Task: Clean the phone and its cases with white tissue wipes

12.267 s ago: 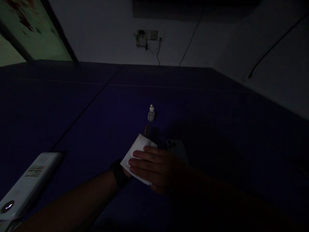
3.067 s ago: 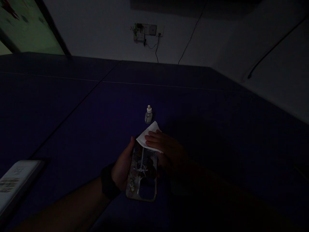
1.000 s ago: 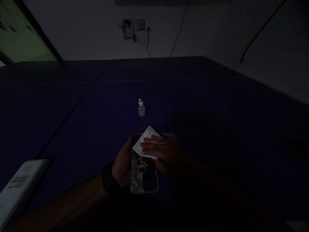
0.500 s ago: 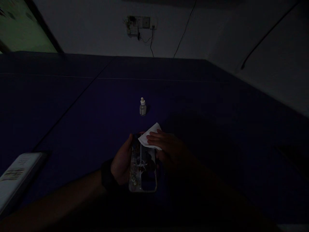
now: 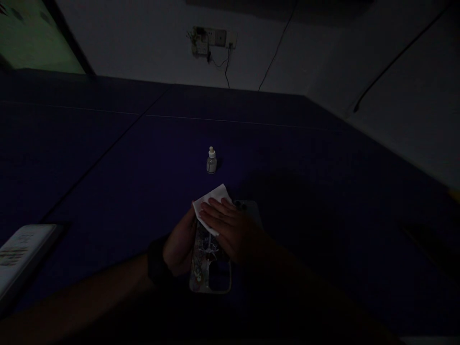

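A patterned phone case (image 5: 201, 268) with a large camera cut-out is gripped along its left edge by my left hand (image 5: 179, 244), which wears a dark wristband. Across the upper part of the case lies a folded white tissue (image 5: 212, 196). My right hand (image 5: 230, 223) holds that tissue against the case, its fingers stretched over the paper. Partly hidden behind my right hand, a phone (image 5: 253, 208) with camera lenses rests on the dark blue surface. Beyond my hands stands a small dropper bottle (image 5: 212, 163) with a white top.
The room is very dim. A white box (image 5: 25, 254) with print on it sits at the left on the blue tabletop (image 5: 172, 153). Sockets with plugs (image 5: 215, 37) and hanging cords are on the far wall.
My right hand has slid the tissue leftward over the top of the phone case, covering its upper left corner. The phone behind my right hand now shows more.
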Demonstrator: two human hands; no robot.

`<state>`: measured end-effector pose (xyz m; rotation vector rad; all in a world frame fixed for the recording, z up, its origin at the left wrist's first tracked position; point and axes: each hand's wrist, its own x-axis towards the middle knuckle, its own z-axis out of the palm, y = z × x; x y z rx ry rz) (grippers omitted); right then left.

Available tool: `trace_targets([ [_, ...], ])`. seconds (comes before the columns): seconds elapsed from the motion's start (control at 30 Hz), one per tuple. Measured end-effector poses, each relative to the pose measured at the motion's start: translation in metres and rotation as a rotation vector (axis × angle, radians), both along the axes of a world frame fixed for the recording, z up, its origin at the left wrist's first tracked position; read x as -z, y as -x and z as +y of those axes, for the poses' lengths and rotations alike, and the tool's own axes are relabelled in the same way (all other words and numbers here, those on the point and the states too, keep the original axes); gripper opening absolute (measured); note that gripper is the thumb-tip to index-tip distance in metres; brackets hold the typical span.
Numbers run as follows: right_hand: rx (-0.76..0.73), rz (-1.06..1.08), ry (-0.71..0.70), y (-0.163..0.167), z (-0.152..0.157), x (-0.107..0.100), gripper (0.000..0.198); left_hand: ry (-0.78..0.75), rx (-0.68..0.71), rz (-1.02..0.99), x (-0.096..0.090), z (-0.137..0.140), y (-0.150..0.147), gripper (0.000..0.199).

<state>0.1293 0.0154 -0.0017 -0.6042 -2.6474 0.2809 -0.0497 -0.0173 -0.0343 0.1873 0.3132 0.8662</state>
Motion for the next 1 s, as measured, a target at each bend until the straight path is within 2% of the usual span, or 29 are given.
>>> trace_targets([
  [0.13, -0.081, 0.031, 0.082, -0.001, -0.002, -0.004, 0.047, 0.045, -0.017, -0.019, -0.007, -0.002, 0.002, 0.06],
  [0.23, 0.031, 0.071, 0.149, -0.001, -0.002, -0.004, 0.047, 0.044, -0.085, 0.021, -0.014, -0.001, 0.001, 0.059],
  [0.33, 0.111, 0.081, 0.11, 0.008, -0.004, -0.001, 0.049, 0.077, -0.133, 0.081, -0.016, -0.001, -0.001, 0.058],
  [0.53, -0.061, 0.105, 0.119, 0.001, -0.004, -0.003, 0.046, 0.069, -0.027, -0.006, -0.007, -0.003, 0.002, 0.061],
  [0.63, 0.059, 0.121, 0.123, -0.007, -0.002, -0.004, 0.048, -0.012, -0.056, -0.01, -0.003, -0.001, 0.0, 0.065],
  [0.73, 0.158, 0.09, 0.063, -0.002, -0.004, -0.003, 0.05, -0.025, -0.06, 0.012, -0.004, 0.0, -0.002, 0.067],
  [0.87, 0.032, 0.039, -0.008, 0.006, -0.01, -0.004, 0.05, 0.03, -0.009, 0.006, -0.009, -0.004, 0.002, 0.062],
  [0.93, -0.023, 0.051, 0.005, 0.004, -0.011, -0.005, 0.049, 0.062, 0.001, -0.023, -0.012, -0.005, 0.003, 0.059],
  [1.0, -0.016, 0.087, 0.022, 0.0, -0.01, -0.003, 0.047, 0.062, -0.016, -0.029, -0.014, -0.005, 0.003, 0.059],
])
